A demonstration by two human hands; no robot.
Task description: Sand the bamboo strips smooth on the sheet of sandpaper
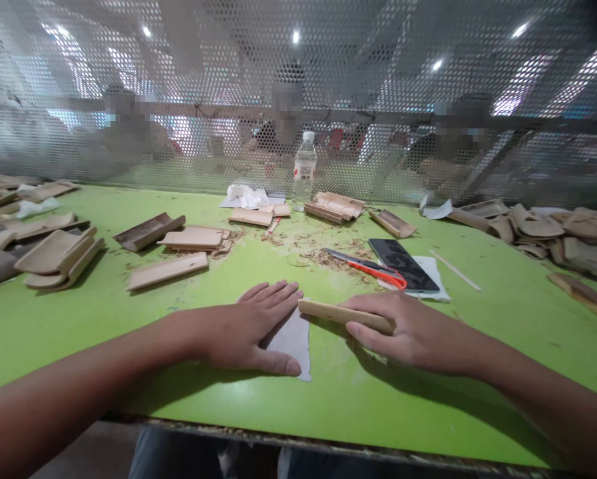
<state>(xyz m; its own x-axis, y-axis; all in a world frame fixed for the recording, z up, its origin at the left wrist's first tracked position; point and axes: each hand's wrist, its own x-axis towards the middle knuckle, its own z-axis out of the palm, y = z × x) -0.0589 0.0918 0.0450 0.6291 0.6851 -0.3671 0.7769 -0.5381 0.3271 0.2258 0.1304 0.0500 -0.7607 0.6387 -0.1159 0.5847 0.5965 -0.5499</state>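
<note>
My left hand (251, 322) lies flat with fingers stretched out on a pale grey-white sheet (293, 342), which looks like paper or sandpaper. Much of the sheet is hidden under the palm. In my right hand (402, 326) is a narrow bamboo piece (333, 311), gripped at its right end between thumb and fingers. Its free end points left and sits close to the fingertips of my left hand, over the sheet's right edge. Beyond the right hand are a box cutter (363, 265) with an orange-red handle and a dark phone (402, 265) on a white cloth or paper.
Bamboo pieces lie at left (61, 259), middle left (168, 269) and far right (572, 233). Wood shavings (328, 259) litter the green table (258, 406). A water bottle (305, 169) stands before a perforated metal screen (203, 86), with people behind it. A thin stick (455, 270) lies right.
</note>
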